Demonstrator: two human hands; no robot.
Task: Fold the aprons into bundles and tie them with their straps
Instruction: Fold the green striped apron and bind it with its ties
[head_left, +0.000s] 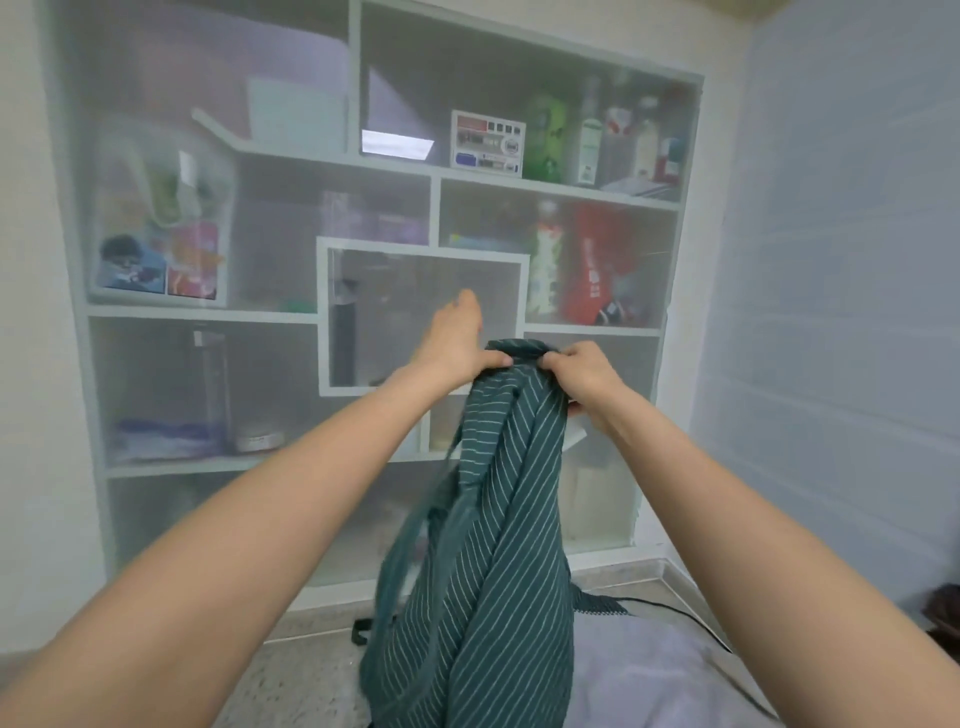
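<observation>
A dark green apron (488, 545) with thin white stripes hangs in the air in front of me, bunched lengthways. My left hand (452, 348) pinches its top edge from the left, with one finger pointing up. My right hand (582, 379) grips the same top edge from the right. Plain green straps (415, 540) dangle in loops down the apron's left side. The lower end of the apron falls out of view at the bottom.
A white wall shelf unit (332, 312) behind a translucent cover fills the background, holding bottles, boxes and bags. A speckled floor (311, 639) lies below. A pale grey cloth surface (649, 680) lies at the lower right, with a black cable (691, 618) crossing behind it.
</observation>
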